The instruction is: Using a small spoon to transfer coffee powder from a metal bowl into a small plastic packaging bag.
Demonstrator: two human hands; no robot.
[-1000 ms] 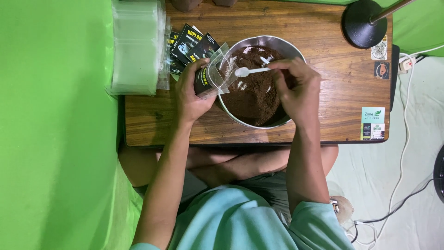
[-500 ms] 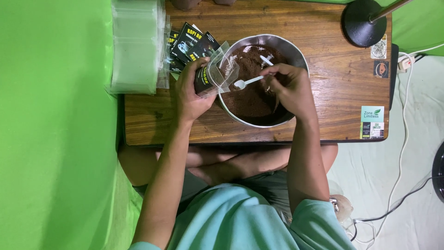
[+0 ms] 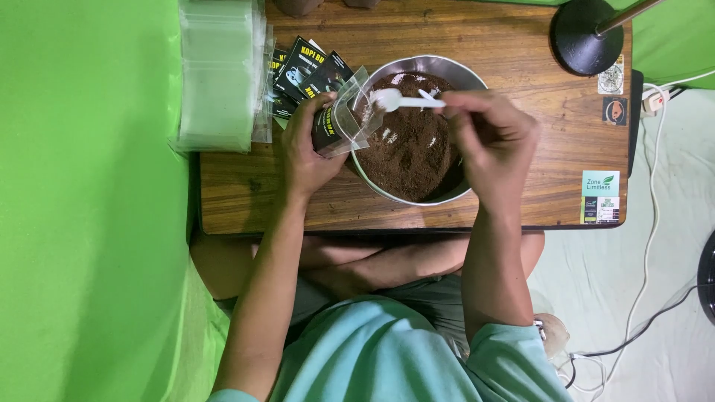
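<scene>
A metal bowl full of brown powder sits on a small wooden table. My left hand grips a small clear-and-black pouch at the bowl's left rim, its mouth held open. My right hand holds a white plastic spoon level over the bowl, its scoop close to the pouch's mouth.
A stack of clear plastic bags lies at the table's left end, with several black pouches beside it. A black lamp base stands at the far right corner. Stickers mark the right edge. Cables run over the floor.
My right hand has lifted the spoon out of the powder and carried it left, towards the pouch's mouth. The left hand and pouch have stayed at the bowl's rim.
</scene>
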